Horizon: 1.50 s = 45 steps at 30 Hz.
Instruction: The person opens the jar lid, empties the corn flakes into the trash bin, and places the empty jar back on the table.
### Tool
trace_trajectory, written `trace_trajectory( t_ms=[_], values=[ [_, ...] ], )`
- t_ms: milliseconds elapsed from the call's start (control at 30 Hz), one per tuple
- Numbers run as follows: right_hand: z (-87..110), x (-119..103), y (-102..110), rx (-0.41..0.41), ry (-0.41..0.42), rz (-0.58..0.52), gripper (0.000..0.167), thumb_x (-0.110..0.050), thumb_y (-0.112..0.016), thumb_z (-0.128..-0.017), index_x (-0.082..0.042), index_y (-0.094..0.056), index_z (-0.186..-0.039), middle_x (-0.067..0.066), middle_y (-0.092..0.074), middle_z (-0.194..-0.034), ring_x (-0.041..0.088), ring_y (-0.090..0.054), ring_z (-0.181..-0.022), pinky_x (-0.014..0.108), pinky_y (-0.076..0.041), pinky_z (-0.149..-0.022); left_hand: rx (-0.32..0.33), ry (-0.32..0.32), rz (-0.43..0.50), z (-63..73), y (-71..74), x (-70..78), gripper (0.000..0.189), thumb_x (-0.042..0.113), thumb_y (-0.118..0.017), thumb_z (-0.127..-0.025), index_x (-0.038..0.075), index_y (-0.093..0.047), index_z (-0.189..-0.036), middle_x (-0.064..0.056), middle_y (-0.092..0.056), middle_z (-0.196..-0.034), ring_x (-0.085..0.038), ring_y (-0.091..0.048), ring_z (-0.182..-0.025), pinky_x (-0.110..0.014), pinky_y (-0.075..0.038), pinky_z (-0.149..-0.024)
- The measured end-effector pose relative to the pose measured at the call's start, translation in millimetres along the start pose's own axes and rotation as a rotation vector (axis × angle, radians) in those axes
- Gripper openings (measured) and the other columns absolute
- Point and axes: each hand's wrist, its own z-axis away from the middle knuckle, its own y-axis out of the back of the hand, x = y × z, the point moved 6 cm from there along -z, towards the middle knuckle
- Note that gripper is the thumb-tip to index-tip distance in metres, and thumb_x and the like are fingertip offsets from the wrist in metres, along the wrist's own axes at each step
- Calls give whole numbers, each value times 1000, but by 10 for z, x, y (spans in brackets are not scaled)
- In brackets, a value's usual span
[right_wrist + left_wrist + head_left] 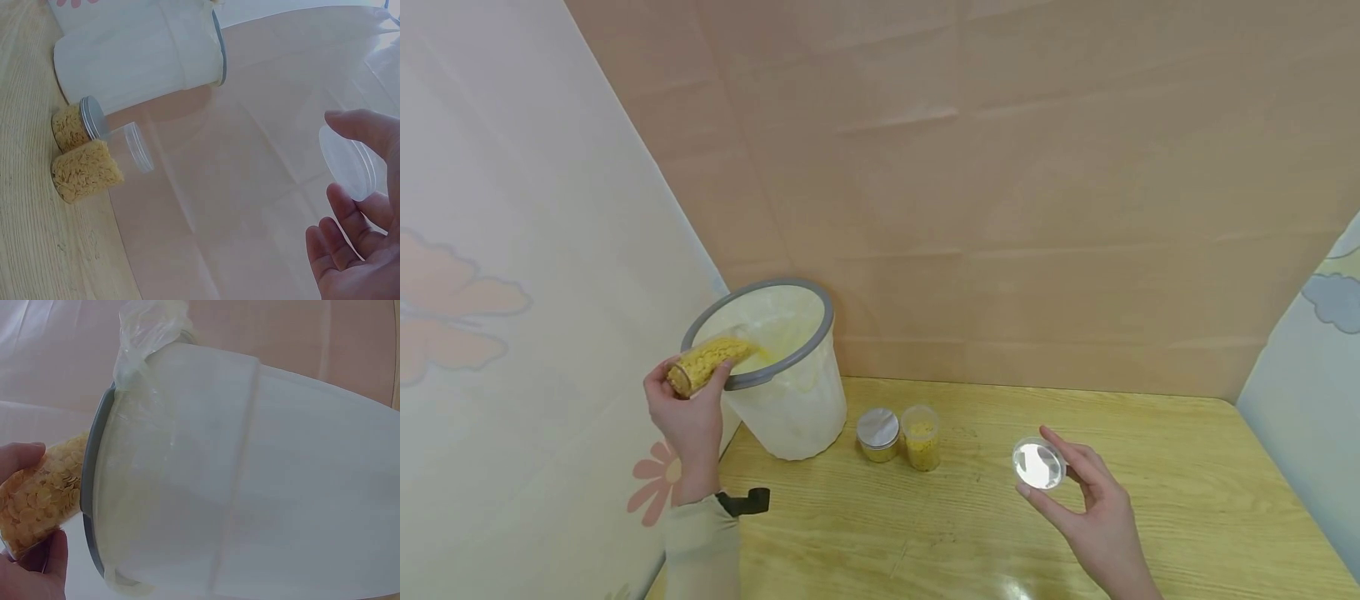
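My left hand [688,421] grips a clear jar of yellow flakes [709,365], tipped with its mouth over the rim of a white bin [801,417]. A yellow streak shows at the jar's mouth, inside the bin. In the left wrist view the thumb and fingers lie round the jar [44,494], and the bin wall hides its mouth end. Off to the right, my right hand [1093,508] pinches a clear round lid [1039,463] by its edge, above the table. The right wrist view shows the lid [347,164] between thumb and fingers.
Right of the bin stand a short jar with a silver lid [878,429] and a taller clear jar [922,450] without a visible lid, both holding yellow flakes. The bin has a grey rim [829,321] and a plastic liner [150,337]. A brown sheet [1037,208] hangs behind the table.
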Motion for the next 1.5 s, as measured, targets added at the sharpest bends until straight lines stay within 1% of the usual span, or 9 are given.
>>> trace_trajectory(
  t_ms=[433,700,1000,1100,1133,1233,1333,1433,1500],
  values=[
    [13,11,6,-1,-13,12,75,13,-85,-73,-4,-59,-142,7,-60,-122,12,-59,-105,14,-42,-95,-2,-48,34,-41,-5,4,66,2,-90,-74,5,-51,-127,-8,-60,-119,-20,-56,-111,-23,-49,-89],
    [17,13,9,-1,-20,13,75,12,-85,-73,-4,-59,-142,7,-60,-122,12,-58,-106,14,-42,-96,-18,-66,12,-56,-15,13,68,1,-88,-76,2,-51,-133,-8,-59,-125,-19,-55,-113,-23,-47,-93],
    [12,-2,12,0,-8,9,75,13,-85,-73,-3,-59,-142,8,-60,-122,12,-58,-107,14,-42,-96,-28,-73,-29,-67,-33,35,73,0,-89,-75,-2,-52,-138,-15,-57,-135,-18,-55,-117,-24,-46,-97],
    [10,-5,14,-1,-9,11,75,13,-85,-73,-3,-59,-141,8,-60,-122,12,-58,-107,14,-42,-96,-25,-67,-46,-46,-43,80,72,-1,-87,-76,-2,-52,-138,-15,-57,-136,-18,-54,-118,-24,-46,-97],
    [9,-5,13,-1,-11,12,75,13,-85,-73,-3,-59,-141,8,-60,-122,12,-58,-107,14,-42,-96,-24,-64,-50,-28,-51,116,71,-1,-87,-76,-1,-52,-138,-14,-57,-135,-18,-54,-117,-23,-45,-96],
    [7,-4,14,-2,-16,18,75,12,-85,-73,-3,-59,-141,8,-60,-122,12,-58,-107,14,-42,-96,-17,-61,-33,44,-75,255,66,-4,-84,-77,-2,-54,-136,-9,-56,-115,-17,-51,-104,-22,-42,-88],
    [9,0,15,-3,-22,22,75,12,-85,-74,-4,-59,-142,7,-60,-122,12,-58,-106,13,-42,-96,-12,-62,3,100,-89,350,63,-7,-83,-76,0,-56,-132,-3,-47,-99,-16,-43,-94,-23,-38,-85],
    [11,5,16,-3,-26,24,74,11,-85,-74,-4,-59,-142,7,-60,-122,12,-58,-105,13,-42,-96,-8,-66,10,99,-88,353,62,-8,-83,-76,2,-57,-131,-1,-43,-96,-18,-42,-94,-23,-39,-89],
    [12,8,17,-4,-27,25,74,11,-85,-75,-5,-59,-142,7,-59,-122,12,-58,-105,13,-41,-96,-5,-68,-14,63,-80,298,64,-7,-83,-76,1,-56,-133,0,-45,-98,-18,-43,-95,-24,-41,-89]
  ],
)
